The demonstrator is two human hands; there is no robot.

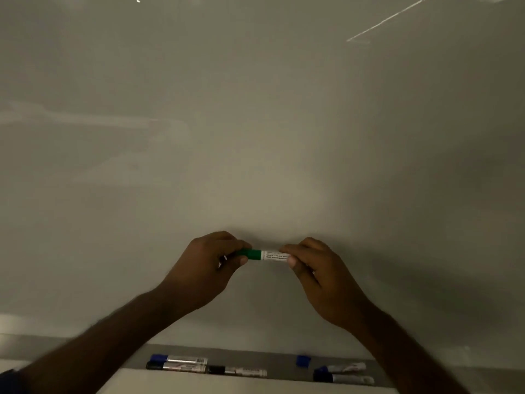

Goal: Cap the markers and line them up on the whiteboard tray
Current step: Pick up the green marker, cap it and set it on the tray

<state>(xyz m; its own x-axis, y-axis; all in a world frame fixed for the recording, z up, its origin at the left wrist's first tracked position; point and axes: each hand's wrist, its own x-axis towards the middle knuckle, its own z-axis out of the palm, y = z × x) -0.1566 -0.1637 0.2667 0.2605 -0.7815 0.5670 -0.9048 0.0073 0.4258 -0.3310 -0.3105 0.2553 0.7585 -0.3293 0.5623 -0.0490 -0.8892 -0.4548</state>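
Observation:
I hold a green marker level in front of the whiteboard, between both hands. My left hand pinches its green cap end, and my right hand grips the white labelled barrel. The cap sits against the barrel. Below, on the grey whiteboard tray, lie a blue-capped marker, a black-capped marker and another black-capped marker end to end with it. Two more markers lie at the right, and a loose blue cap stands near them.
The whiteboard fills the view, blank apart from faint smears and light reflections. A pale ledge runs under the tray. My forearms cross the tray's left and right ends.

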